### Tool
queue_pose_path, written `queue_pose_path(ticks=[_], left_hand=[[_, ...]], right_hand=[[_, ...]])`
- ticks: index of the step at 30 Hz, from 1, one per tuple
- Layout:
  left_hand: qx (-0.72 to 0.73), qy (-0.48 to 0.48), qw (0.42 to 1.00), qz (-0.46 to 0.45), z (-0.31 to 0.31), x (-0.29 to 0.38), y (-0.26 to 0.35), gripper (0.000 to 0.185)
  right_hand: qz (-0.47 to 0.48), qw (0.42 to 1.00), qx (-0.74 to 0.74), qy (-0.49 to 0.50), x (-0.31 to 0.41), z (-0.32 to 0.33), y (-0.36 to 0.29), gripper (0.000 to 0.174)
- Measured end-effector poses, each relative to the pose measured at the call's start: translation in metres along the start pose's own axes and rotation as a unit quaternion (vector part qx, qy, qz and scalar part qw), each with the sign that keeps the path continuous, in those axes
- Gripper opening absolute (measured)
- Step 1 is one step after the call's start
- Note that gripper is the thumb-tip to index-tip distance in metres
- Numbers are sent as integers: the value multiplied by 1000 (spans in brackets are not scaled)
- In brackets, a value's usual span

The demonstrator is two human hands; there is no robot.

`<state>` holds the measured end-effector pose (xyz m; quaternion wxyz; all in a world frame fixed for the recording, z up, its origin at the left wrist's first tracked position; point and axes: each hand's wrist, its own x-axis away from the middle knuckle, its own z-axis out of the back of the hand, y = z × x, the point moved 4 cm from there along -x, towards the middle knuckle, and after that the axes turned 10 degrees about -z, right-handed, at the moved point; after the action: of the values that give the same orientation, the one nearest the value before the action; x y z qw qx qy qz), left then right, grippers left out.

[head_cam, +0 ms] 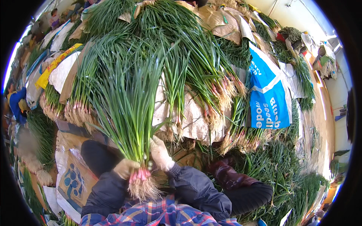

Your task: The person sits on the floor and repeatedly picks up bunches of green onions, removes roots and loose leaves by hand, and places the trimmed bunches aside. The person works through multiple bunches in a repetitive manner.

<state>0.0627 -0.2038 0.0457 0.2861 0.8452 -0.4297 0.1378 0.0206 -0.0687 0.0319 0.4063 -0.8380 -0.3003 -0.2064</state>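
Note:
In front of my body a bunch of allium greens (138,147) stands upright, with long green leaves, pinkish stem bases and pale stringy roots (143,188). My left hand (124,168), in a light glove, grips it low from the left, just above the pink bases. Higher on the right side my right hand (160,154), also gloved, holds the stems. Its fingertips are partly hidden by the leaves. Beyond the bunch, a large pile of the same greens (169,31) spreads over pale sacking (195,115), and some roots hang over its near edge.
A blue and white printed sack (268,96) covers greens on the right. Loose leaves (280,158) litter the ground by my dark red boot (230,176). A printed sack (74,180) lies left of my knee (99,156). A person in blue (17,104) is at the far left.

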Motion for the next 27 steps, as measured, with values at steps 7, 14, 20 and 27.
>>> queue_pose_path(ticks=[7,14,20,27], left_hand=[[56,-83,992,-77,-3,43,33,49],[23,-41,994,-94,-17,-12,11,80],[-2,-80,971,-227,-12,37,46,70],[13,-268,941,-207,-14,22,75,84]], right_hand=[[-129,527,837,-63,50,73,5,44],[346,656,544,391,-15,68,-91,22],[331,584,700,243,5,69,-55,7],[297,707,609,205,49,94,-39,12]])
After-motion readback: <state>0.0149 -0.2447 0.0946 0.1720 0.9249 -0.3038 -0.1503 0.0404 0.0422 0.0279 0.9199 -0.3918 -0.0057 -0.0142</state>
